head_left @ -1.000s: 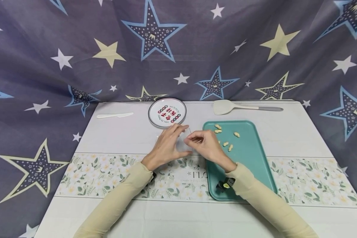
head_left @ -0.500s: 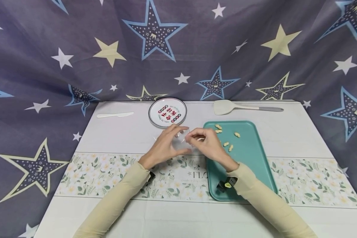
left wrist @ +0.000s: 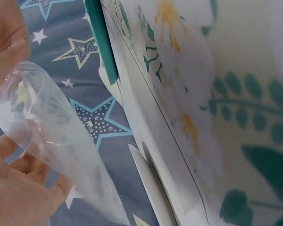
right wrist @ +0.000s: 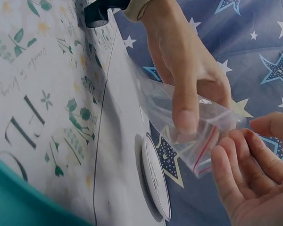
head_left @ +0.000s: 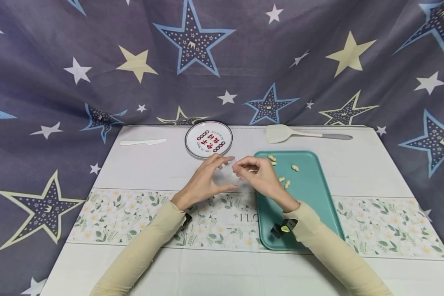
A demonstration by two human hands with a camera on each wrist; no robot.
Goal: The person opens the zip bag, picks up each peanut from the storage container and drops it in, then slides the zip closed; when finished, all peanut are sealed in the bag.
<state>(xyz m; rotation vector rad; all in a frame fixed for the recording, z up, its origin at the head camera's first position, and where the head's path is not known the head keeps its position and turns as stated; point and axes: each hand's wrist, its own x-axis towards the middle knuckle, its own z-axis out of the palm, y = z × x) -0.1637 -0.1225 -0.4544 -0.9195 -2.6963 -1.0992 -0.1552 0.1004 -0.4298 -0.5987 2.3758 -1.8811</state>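
Note:
A clear plastic zip bag (head_left: 223,177) with a red line along its mouth (right wrist: 205,148) is held up between both hands, above the table. My left hand (head_left: 201,181) grips it, thumb (right wrist: 185,110) on the near side and fingers behind. At the bag's mouth, the fingertips of my right hand (head_left: 259,176) pinch the edge. The right wrist view shows the bag hanging loose below the left hand. Just right of the hands is a teal tray (head_left: 311,205) with several peanuts (head_left: 295,168) in its far part; the right forearm passes over it.
Behind the hands stands a round white plate (head_left: 222,144) with red lettering. A white spatula (head_left: 277,133) with a grey handle end lies behind the tray. At the far left is a white plastic knife (head_left: 143,142). A star-patterned cloth (head_left: 244,49) hangs behind the table.
My right hand has shifted slightly right and up, along with the bag's edge. More of the bag shows between the hands now. The left hand has barely moved.

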